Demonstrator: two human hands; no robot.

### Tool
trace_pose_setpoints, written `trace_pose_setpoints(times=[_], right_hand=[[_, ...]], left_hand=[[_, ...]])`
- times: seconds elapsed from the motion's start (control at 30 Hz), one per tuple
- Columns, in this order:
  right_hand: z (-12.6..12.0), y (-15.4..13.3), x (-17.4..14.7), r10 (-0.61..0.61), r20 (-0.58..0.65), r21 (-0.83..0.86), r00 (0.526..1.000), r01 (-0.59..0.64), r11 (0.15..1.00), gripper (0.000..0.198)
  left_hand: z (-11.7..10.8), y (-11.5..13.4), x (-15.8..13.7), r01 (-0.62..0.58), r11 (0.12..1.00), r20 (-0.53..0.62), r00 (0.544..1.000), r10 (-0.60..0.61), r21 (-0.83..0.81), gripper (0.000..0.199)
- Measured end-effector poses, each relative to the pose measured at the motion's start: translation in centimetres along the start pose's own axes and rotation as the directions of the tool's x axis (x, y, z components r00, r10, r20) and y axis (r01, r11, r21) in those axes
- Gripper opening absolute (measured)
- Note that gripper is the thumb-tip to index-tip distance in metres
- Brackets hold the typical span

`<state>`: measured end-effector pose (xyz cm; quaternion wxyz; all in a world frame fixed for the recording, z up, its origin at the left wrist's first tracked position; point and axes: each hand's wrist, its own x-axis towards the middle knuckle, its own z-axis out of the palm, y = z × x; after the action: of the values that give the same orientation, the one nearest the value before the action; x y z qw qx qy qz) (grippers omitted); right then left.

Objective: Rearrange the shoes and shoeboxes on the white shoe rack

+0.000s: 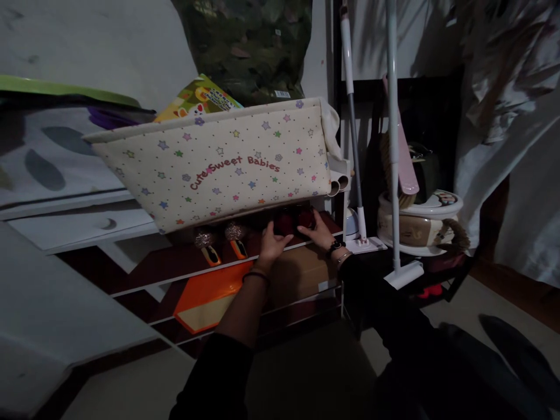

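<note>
Two dark red, shiny shoes (286, 223) stand side by side on the upper shelf, mostly lost in the shadow under a fabric box. My left hand (273, 244) has its thumb and forefinger around the left shoe. Around the right one (306, 218) are the thumb and forefinger of my right hand (321, 233), which wears a dark watch and a bracelet at the wrist. To the left on the same shelf sits a pair of glittery high-heeled shoes (236, 239) with orange and black soles. The red shoes' exact shape is too dark to make out.
A cream box (245, 157) lettered "Cute Sweet Babies" overhangs the shelf. Below are an orange box (205, 297) and a brown cardboard box (301, 271). At right stand a flat mop (355, 116), a white-handled pole (394, 146) and a cream lidded pot (415, 224).
</note>
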<state>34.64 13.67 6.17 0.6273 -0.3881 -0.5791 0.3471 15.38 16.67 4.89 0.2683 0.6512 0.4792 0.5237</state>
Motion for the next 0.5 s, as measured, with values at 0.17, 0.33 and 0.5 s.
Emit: trace_pose_setpoints(times=[0.17, 0.33, 0.5], right_hand=[[0.0, 0.3, -0.9, 0.211, -0.071, 0.055, 0.975, -0.207, 0.977, 0.116], [-0.5, -0.3, -2.1, 0.224, -0.072, 0.155, 0.972, -0.211, 0.965, 0.116], [-1.6, -2.0, -5.7, 0.182, -0.111, 0.232, 0.977, -0.153, 0.961, 0.1]], left_hand=[[-0.2, 0.8, -0.4, 0.088, 0.996, 0.004, 0.996, -0.088, -0.005, 0.1], [-1.5, 1.0, -2.3, 0.036, 0.997, -0.006, 0.999, -0.036, -0.07, 0.091], [-5.9, 0.9, -8.6, -0.133, 0.98, -0.023, 0.991, 0.131, -0.147, 0.062]])
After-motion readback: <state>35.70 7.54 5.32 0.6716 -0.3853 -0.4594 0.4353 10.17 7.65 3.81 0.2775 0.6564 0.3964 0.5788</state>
